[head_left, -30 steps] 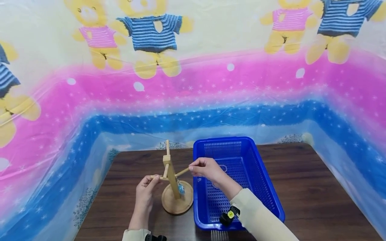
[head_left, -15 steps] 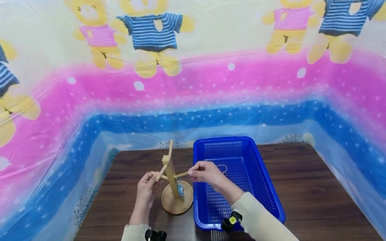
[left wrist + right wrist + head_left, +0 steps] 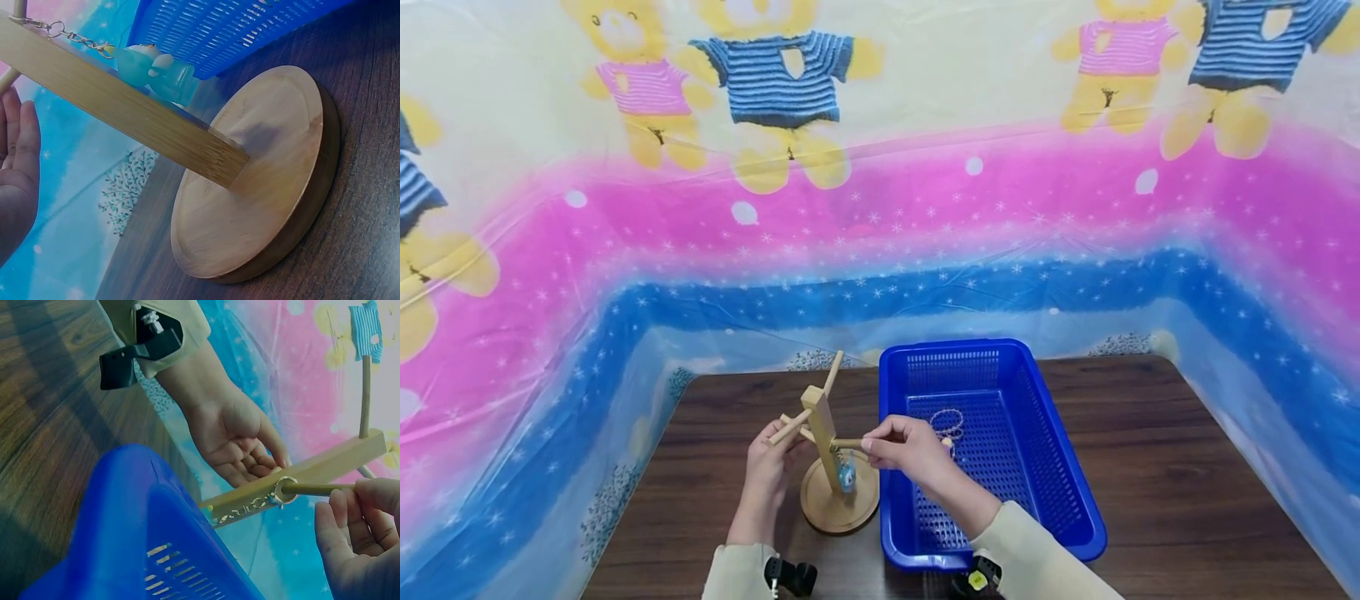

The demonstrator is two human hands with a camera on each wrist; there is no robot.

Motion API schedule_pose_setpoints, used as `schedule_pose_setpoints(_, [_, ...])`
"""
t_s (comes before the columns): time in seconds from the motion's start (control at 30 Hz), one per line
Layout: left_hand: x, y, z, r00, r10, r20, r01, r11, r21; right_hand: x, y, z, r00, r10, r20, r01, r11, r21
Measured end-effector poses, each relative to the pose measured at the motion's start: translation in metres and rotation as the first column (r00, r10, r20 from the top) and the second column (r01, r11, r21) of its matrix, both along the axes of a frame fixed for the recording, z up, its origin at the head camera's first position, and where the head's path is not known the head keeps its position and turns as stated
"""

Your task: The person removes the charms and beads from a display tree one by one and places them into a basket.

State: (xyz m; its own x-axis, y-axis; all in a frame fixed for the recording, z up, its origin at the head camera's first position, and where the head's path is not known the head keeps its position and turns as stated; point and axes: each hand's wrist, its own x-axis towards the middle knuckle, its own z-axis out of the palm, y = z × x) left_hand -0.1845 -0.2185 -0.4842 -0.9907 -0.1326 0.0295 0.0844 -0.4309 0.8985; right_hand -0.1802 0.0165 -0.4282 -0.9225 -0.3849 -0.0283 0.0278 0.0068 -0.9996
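Step in hand: hanging the blue keychain (image 3: pixel 847 476) on the wooden stand (image 3: pixel 827 454). Right hand (image 3: pixel 904 451) pinches the peg by the ring; keychain dangles below. Left hand (image 3: pixel 772 465) grips the opposite peg. Next: release without snagging.

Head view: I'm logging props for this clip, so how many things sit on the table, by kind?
Wooden peg stand: 1
Blue basket: 1
Blue keychain charm, hanging on the stand: 1
Beaded bracelet, in the basket: 1
Total: 4
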Motion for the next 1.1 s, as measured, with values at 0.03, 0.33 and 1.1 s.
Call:
schedule_pose_setpoints(0.03, [-0.001,0.000,0.000,1.000,0.006,0.005,-0.006,1.000,-0.015,0.001,0.001,-0.001,1.000,0.011,-0.021,-0.011,1.000,-0.016])
schedule_pose_setpoints(0.33, [-0.008,0.004,0.002,0.998,0.025,0.060,-0.023,0.999,-0.048,0.007,-0.004,-0.004,1.000,0.019,-0.002,-0.019,0.998,-0.054])
schedule_pose_setpoints(1.1, [-0.019,0.003,0.005,0.977,0.066,0.203,-0.029,0.983,-0.180,0.023,-0.024,-0.009,0.997,0.051,-0.064,-0.056,0.996,-0.065])
